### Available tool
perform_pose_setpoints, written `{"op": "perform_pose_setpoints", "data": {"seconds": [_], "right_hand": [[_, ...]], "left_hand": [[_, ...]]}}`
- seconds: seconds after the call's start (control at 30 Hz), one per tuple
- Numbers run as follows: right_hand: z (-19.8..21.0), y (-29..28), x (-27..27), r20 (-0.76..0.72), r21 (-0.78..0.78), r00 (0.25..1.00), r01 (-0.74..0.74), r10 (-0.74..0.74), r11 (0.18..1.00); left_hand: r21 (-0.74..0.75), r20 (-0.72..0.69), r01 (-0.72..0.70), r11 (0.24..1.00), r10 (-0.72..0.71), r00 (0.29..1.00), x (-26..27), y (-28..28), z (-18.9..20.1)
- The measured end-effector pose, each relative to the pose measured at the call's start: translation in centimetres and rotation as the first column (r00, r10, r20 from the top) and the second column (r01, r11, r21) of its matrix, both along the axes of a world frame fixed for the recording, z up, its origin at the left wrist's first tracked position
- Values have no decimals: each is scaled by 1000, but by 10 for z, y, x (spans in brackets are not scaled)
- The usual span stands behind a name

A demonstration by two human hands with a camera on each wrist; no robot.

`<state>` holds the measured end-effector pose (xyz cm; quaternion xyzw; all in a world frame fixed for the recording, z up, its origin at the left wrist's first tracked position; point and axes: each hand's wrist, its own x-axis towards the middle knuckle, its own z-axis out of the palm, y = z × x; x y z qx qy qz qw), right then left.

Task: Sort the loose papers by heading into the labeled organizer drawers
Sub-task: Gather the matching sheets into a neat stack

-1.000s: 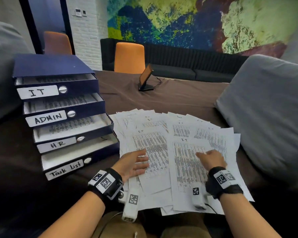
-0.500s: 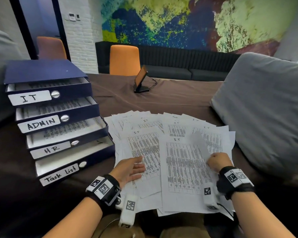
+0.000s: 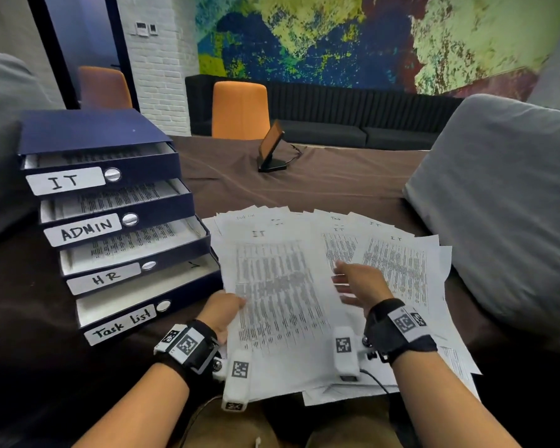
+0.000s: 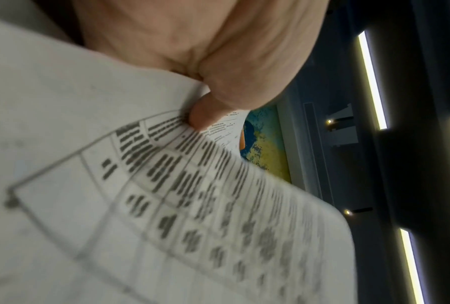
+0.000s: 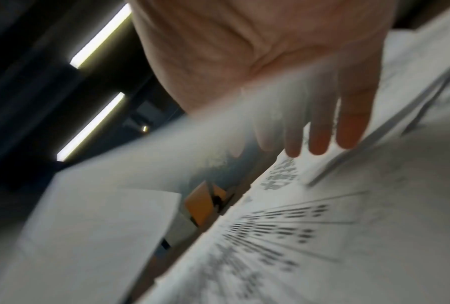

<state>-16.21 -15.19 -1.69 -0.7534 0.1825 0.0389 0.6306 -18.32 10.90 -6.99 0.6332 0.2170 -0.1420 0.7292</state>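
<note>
Your left hand [image 3: 222,313]: pinches the left edge of an IT sheet [image 3: 282,295], raised over the papers [image 3: 401,253]. Your right hand [image 3: 361,287]: fingers spread, just beside that sheet. Papers: fanned on the tabletop [image 3: 337,182]. Organizer [image 3: 88,134]: left, four drawers ajar.

Organizer [image 3: 88,134] at the left on the table [image 3: 320,179], its four drawers stacked: IT drawer [image 3: 136,171] uppermost, ADMIN drawer [image 3: 162,205] beneath, HR drawer [image 3: 175,253] under that, Task list drawer [image 3: 188,286] lowest. Loose papers [image 3: 401,263] fanned out just right of the organizer. Tablet stand [image 3: 272,150] farther back. Cushion [image 3: 505,195] to the right of the papers. Orange chair [image 3: 240,108] behind the table.
</note>
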Motion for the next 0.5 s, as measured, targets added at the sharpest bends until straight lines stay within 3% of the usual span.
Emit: {"op": "perform_pose_setpoints", "data": {"seconds": [0.07, 0.13, 0.17, 0.37, 0.5], "right_hand": [[-5, -1, 10, -7, -276, 998, 56, -60, 960], [-11, 1, 12, -144, -541, 987, -21, -67, 841], [-16, 3, 12, -217, -592, 974, -73, -72, 803], [-22, 12, 10, -323, -650, 946, -231, 12, 724], [-22, 12, 8, -296, -689, 951, -276, 87, 670]], "left_hand": [[124, -29, -80, 989, 84, 996, 3, 11, -2], [119, -72, -139, 983, 148, 986, 7, 16, -6], [112, -72, -150, 982, 159, 985, 6, 15, -5], [126, -32, -137, 983, 142, 989, 7, 11, -8], [70, -3, -145, 987, 146, 989, 5, 14, -11]]}}
